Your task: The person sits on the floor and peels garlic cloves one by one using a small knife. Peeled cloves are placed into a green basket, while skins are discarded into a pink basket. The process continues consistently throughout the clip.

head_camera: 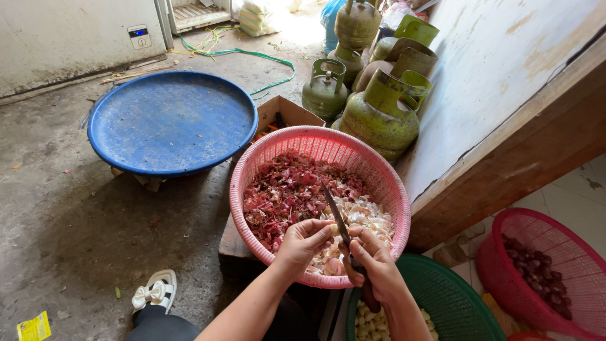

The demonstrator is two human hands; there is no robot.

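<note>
The left hand [302, 243] pinches a small pale garlic clove [332, 229] at its fingertips, directly over the near rim of the pink basket [252, 164] of red and white peelings. The right hand [372, 262] is closed around a knife [336, 216], blade pointing away, just beside the clove. Peeling well likely calls for a shallow edge, thumb bracing, and skins dropping into the basket, not the green basket [461, 297] of peeled cloves below.
</note>
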